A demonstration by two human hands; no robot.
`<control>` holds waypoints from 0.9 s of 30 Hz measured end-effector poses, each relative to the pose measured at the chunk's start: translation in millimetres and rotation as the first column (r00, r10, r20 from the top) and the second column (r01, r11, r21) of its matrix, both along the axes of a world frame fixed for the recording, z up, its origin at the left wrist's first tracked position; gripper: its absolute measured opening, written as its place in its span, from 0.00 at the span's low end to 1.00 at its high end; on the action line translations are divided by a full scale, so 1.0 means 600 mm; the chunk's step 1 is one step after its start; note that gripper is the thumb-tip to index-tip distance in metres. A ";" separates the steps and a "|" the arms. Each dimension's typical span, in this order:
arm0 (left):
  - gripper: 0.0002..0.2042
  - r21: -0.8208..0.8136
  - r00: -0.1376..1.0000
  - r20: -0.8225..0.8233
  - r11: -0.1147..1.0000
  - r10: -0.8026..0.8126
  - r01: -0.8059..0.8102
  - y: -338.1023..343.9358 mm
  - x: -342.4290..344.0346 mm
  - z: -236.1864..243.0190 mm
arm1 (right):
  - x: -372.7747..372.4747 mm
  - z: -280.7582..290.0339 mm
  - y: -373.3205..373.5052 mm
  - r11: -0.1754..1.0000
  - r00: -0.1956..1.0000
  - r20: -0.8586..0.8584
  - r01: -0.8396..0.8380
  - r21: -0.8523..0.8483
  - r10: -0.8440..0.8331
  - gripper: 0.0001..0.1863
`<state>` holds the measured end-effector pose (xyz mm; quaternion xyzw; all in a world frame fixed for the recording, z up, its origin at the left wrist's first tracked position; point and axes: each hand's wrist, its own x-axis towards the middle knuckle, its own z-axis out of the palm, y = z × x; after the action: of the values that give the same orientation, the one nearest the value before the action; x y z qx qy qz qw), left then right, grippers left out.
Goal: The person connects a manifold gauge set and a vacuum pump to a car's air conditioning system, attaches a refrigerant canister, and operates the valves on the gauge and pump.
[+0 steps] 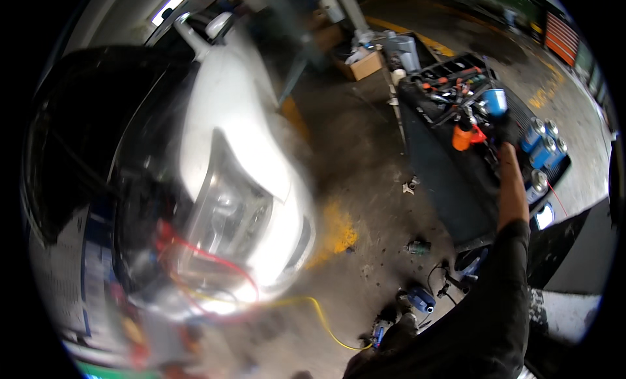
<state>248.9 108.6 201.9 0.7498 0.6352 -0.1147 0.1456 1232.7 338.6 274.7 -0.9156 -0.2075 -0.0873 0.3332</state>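
Note:
My right arm, in a dark sleeve, stretches out over a black tool cart on the right. Its hand [505, 127] wears a black glove and is closed at the lower side of a blue can with a pale end [495, 102]; the separate fingers are hard to make out. Close by on the cart are an orange bottle with a black top [462, 135], a red piece [478, 134] and a pile of hand tools [450, 92]. Several blue spray cans [541, 147] stand to the right of my wrist. My left hand is out of view.
A white car [228, 112] with its hood up fills the left, blurred, with red cables [208, 254] at its front. A yellow hose [319, 314] crosses the floor. Near my feet lie a blue power tool [420, 299] and a dark green canister [418, 247]. A cardboard box [365, 65] stands behind.

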 end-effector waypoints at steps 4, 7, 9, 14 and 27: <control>0.07 0.041 0.995 -0.087 0.998 -0.045 0.049 0.004 0.088 0.044 | -0.160 0.173 -0.022 0.545 0.941 0.078 -0.258 0.798 0.330 0.25; 0.07 0.079 0.845 0.527 0.985 0.090 -0.154 0.083 0.147 0.084 | -0.313 0.197 -0.059 0.075 0.539 -0.016 -0.088 0.993 0.842 0.26; 0.14 -0.128 0.517 0.801 0.929 0.303 -0.347 0.102 0.200 0.140 | -0.478 0.169 -0.055 0.140 0.187 -0.139 0.008 0.990 0.972 0.25; 0.48 -0.264 -0.088 0.964 0.912 0.249 -0.315 0.109 0.182 0.274 | -0.941 0.122 -0.158 0.318 -0.567 -0.344 -0.149 0.936 0.749 0.23; 0.27 -0.139 -0.063 0.987 0.595 0.147 -0.792 -0.070 0.027 0.283 | -1.279 0.170 -0.221 0.375 -0.828 -0.545 -0.467 0.801 0.133 0.22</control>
<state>265.1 66.3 371.6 0.3502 0.6181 0.6153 0.3416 465.2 205.8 376.6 -0.2404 -0.3077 0.8978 0.2038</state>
